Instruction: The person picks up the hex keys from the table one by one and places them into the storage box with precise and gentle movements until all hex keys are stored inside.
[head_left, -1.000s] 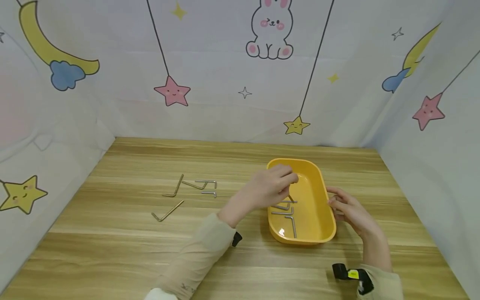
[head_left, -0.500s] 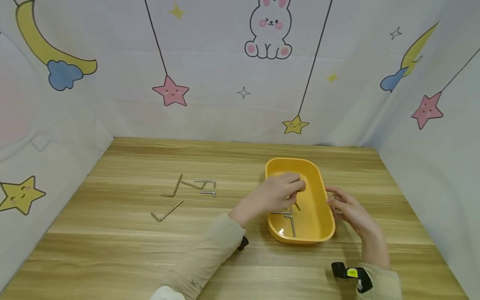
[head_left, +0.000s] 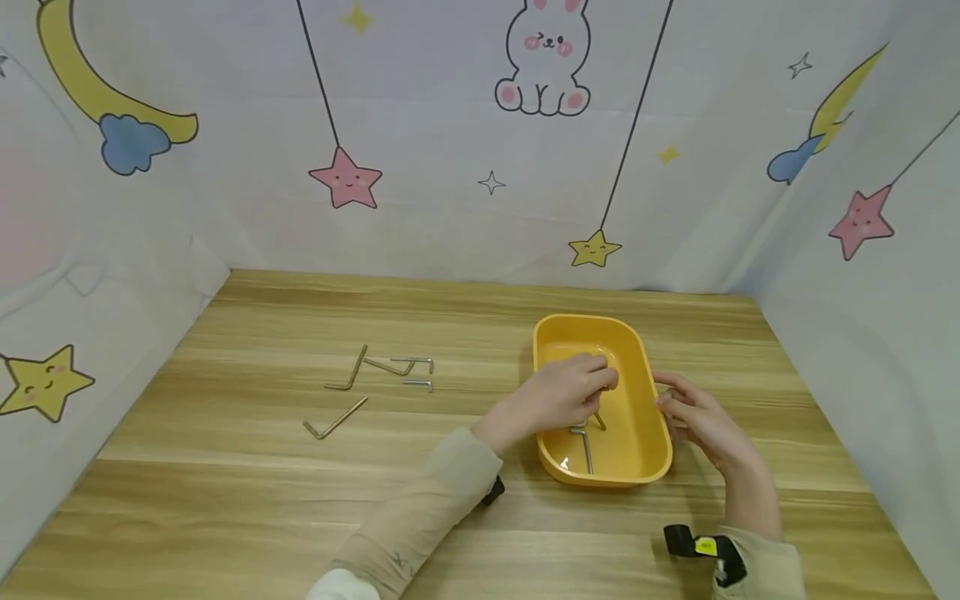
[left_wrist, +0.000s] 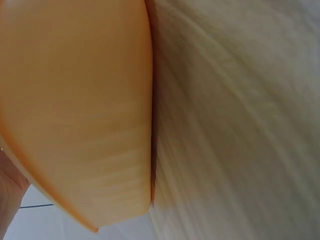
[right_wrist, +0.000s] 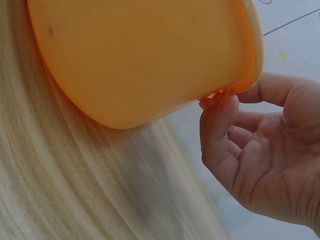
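Note:
My left hand [head_left: 566, 393] reaches over the near-left rim into the yellow plastic tray [head_left: 637, 462]. Its fingers pinch a brass-coloured hex key [head_left: 600, 421], whose lower end shows below them, slanting toward the tray floor. Under that hand lies a silver hex key [head_left: 587, 452]; part of another shows beside it, and the hand hides the rest. My right hand [head_left: 708, 425] holds the tray's right rim between thumb and fingers, as the right wrist view shows at the tray edge [right_wrist: 255, 55]. In the left wrist view the tray's outer wall [left_wrist: 85, 110] hides most of the left hand [left_wrist: 11, 182].
Several L-shaped hex keys lie on the left of the wooden table [head_left: 247, 500]: a brass one [head_left: 335, 419] nearest, another brass one [head_left: 352, 372] behind it, and a small silver one [head_left: 420, 383] to the right. A printed white cloth [head_left: 420, 233] surrounds the table's back and sides.
My left hand has moved slightly right and nearer inside the tray, carrying the brass hex key, and now covers more of the silver keys. The right hand stays at the rim.

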